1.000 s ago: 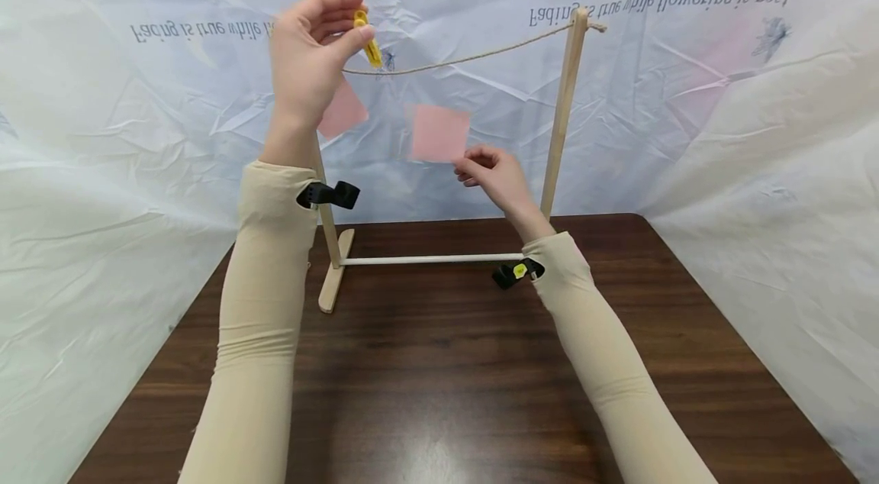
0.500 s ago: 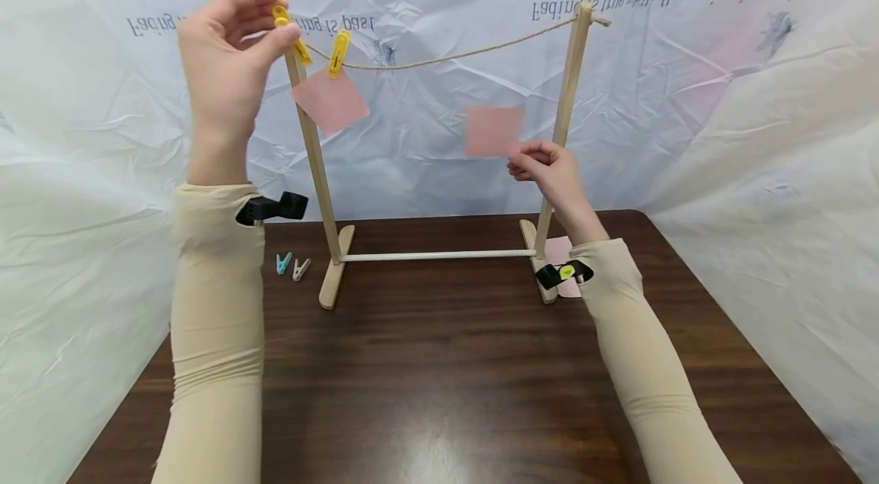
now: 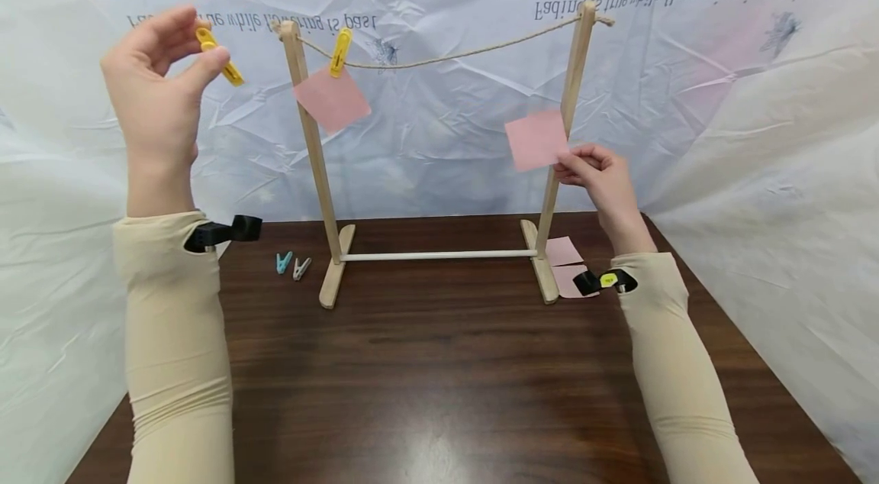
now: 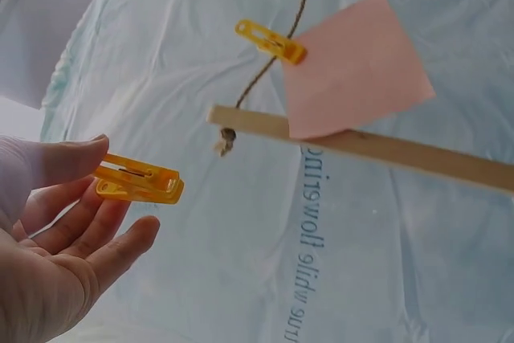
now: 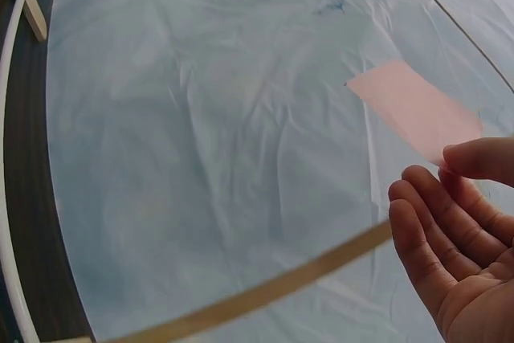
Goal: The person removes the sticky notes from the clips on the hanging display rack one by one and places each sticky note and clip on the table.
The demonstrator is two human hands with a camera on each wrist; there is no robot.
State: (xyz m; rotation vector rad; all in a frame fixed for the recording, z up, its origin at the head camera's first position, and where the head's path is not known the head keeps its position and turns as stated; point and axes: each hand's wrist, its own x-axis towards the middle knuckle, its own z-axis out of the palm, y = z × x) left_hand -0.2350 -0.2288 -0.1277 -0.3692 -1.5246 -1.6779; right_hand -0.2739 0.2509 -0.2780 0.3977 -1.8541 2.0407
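My left hand point(image 3: 161, 83), raised left of the rack, pinches a yellow clothespin point(image 3: 221, 58) between thumb and fingers. In the left wrist view the clothespin point(image 4: 140, 178) points away from the fingertips toward the rack. My right hand point(image 3: 597, 182) holds a pink paper square point(image 3: 537, 139) by its lower right corner, in front of the right post. Another pink square point(image 3: 333, 98) hangs from the twine point(image 3: 446, 56) under a second yellow clothespin point(image 3: 340, 53), near the left post. The right wrist view shows thumb and forefinger gripping the paper point(image 5: 418, 110).
The wooden rack has two posts point(image 3: 312, 140) and a white crossbar point(image 3: 439, 256) low over the dark table point(image 3: 426, 362). A blue clothespin point(image 3: 284, 262) and a whitish clothespin point(image 3: 301, 269) lie left of it. Two pink squares point(image 3: 563, 251) lie by its right foot.
My left hand has moved left with its clothespin, away from the twine, uncovering the hanging square. My right hand has carried its paper square to the right, up to the right post.
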